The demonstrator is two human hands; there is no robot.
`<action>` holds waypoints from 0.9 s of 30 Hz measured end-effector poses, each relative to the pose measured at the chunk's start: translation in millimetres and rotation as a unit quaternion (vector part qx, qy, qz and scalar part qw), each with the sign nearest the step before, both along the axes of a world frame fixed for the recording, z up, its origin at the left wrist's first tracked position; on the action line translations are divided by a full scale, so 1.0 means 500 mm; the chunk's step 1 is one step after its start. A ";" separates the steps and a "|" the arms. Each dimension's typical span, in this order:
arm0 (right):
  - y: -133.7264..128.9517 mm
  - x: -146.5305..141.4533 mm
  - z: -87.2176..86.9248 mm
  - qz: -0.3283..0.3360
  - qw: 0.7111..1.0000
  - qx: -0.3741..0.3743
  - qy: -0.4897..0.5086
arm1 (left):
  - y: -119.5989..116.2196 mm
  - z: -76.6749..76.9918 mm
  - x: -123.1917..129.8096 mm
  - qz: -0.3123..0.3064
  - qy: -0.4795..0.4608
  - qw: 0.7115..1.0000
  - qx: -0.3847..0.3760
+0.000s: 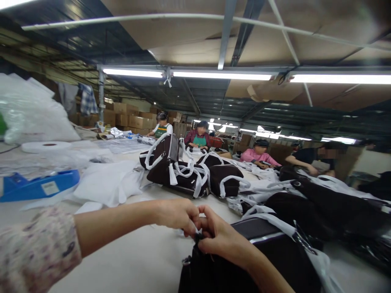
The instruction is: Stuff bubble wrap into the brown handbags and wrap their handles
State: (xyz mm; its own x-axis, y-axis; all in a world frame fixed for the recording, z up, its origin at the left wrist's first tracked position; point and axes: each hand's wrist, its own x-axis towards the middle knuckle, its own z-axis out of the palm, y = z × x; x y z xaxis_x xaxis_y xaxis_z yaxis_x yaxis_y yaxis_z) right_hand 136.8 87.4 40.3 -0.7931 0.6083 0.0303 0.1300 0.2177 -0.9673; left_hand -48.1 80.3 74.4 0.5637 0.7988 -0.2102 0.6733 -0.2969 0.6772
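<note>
A black bag (275,256) with a silver zipper and white-wrapped handles lies on the pale table in front of me. My left hand (180,215) reaches in from the left, its fingers pinched together at the bag's upper left corner. My right hand (220,236) meets it there, thumb and fingers closed on a small black part at that corner. The fingertips of both hands nearly touch. Whatever my left fingers pinch is too small to make out. A metal ring hangs on the bag's left edge, below the hands.
Beyond my hands stand several dark bags (174,171) with white-wrapped handles. More black bags (336,207) pile up at the right. A blue tape dispenser (39,185) and white padding (106,181) lie left. Several people sit along the far side.
</note>
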 end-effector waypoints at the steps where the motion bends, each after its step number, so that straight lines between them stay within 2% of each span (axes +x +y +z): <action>1: 0.002 -0.001 -0.003 0.001 1.000 -0.012 0.003 | -0.002 -0.003 -0.003 -0.007 -0.008 1.000 0.005; 5: 0.011 -0.004 -0.023 0.002 0.997 -0.069 0.030 | -0.024 -0.010 -0.013 -0.022 -0.024 0.997 0.073; 8: 0.012 -0.006 -0.033 -0.004 0.994 -0.097 0.044 | -0.042 -0.022 -0.015 -0.032 0.008 0.984 0.177; 12: 0.014 -0.009 -0.033 -0.006 0.994 -0.107 0.032 | -0.046 -0.056 -0.014 -0.051 0.057 0.955 0.288; 16: 0.019 -0.005 -0.033 0.000 0.993 -0.111 0.037 | -0.042 -0.095 -0.015 -0.033 0.022 0.930 0.364; 20: 0.002 0.000 -0.043 -0.015 0.998 -0.047 0.038 | -0.056 -0.134 -0.006 0.007 -0.054 0.898 0.437; 23: -0.025 0.010 -0.050 -0.064 0.997 0.045 0.025 | -0.081 -0.156 0.012 0.051 -0.069 0.876 0.475; 25: -0.037 0.035 -0.049 -0.111 0.986 0.122 0.003 | -0.103 -0.160 0.016 0.068 -0.055 0.883 0.461; 27: -0.040 0.083 -0.042 -0.156 0.968 0.192 -0.036 | -0.126 -0.155 0.002 0.063 -0.072 0.916 0.391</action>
State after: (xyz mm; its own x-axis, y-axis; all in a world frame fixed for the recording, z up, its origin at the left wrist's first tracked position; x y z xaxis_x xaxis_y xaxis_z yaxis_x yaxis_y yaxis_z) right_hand 178.6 67.3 19.4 -0.5802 0.7741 0.2531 0.3116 0.4981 -0.8092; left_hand -47.1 17.2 -2.9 0.4341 0.7338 0.5225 0.6550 -0.6553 0.3761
